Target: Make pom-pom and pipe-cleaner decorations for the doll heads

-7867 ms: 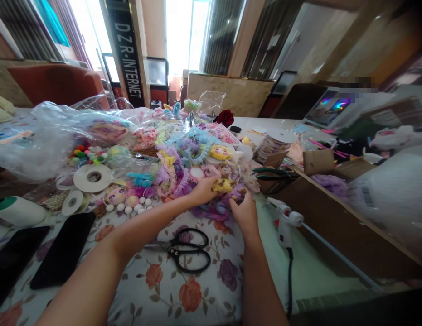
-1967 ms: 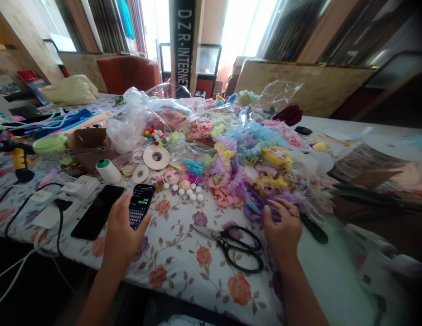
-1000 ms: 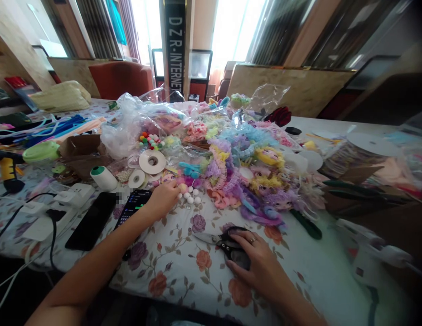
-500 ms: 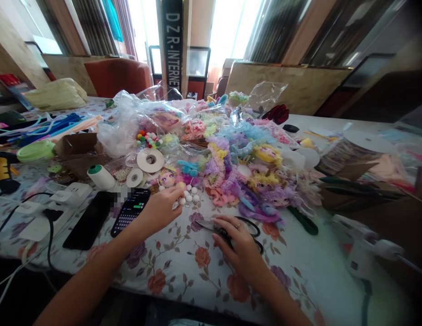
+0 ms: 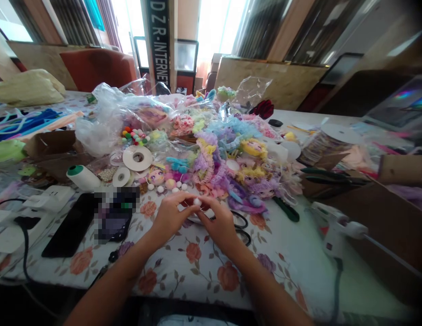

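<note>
In the middle of the head view my two hands meet over the near part of the table. My left hand (image 5: 173,212) and my right hand (image 5: 218,219) pinch a small white ball (image 5: 197,202) between their fingertips. Whether it is a bead or a pom-pom I cannot tell. Beneath and beside my right hand lies a pair of scissors with black handles (image 5: 243,237), its blades partly hidden. Just beyond my hands are several more white balls (image 5: 178,184) and a doll's head (image 5: 156,176) with large eyes.
A colourful heap of frilly doll trims (image 5: 227,136) fills the table's middle. At left are ribbon rolls (image 5: 138,158), a thread cone (image 5: 82,177), a black phone (image 5: 70,225) and a power strip (image 5: 34,222). A glue gun (image 5: 333,231) and a cardboard box (image 5: 377,226) stand at right.
My right hand has left the scissors and come to my left hand. My left hand has drawn back from the white balls with one small ball, now held by both. The view has shifted right.
</note>
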### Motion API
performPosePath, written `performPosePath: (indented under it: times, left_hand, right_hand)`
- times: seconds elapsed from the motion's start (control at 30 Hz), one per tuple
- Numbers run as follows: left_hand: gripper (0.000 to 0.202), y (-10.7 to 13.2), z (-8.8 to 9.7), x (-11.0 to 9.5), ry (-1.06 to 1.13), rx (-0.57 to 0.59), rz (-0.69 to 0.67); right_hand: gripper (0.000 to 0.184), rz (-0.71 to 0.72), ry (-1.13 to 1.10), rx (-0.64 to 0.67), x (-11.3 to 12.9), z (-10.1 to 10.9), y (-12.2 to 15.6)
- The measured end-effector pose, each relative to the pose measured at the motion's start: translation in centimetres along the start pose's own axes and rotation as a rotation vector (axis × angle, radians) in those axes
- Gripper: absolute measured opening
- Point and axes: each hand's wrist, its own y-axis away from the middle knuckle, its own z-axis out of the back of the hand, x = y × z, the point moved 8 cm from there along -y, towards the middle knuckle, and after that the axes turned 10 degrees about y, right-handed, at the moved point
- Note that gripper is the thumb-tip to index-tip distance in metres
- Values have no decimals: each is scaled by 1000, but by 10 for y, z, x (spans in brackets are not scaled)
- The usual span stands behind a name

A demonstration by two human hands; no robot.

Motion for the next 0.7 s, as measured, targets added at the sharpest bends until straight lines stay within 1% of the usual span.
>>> performPosePath:
  times: [0.07,0.13,0.17,0.23,0.33,0.4,0.6,0.7]
  left_hand:
    - [16,3,1,10,90,-32,70]
    - [15,5,0,17,146,-37,102]
    - [13,6,-1,19,157,-37,92]
    - [10,8,0,18,140,-56,27]
    - [7,10,2,11,67,-93,-101]
    - [8,12,0,8,21,-86,-149]
    - [12,14,-8,8,-96,-41,-208]
    - [15,14,-12,11,-110,-3,-181]
  right_hand:
    - [14,49,60,-44,3,1,2]
    - [13,72,100,-80,3,2,4]
    - [12,77,112,-95,3,3,5]
    - [12,80,123,-112,2,3,5]
    - [14,90,129,-119,3,4,7]
    - [16,103,135,-121,4,4,7]
    - [17,159,196,-123,8,6,8]
    - [16,152,186,-103,9,5,8]
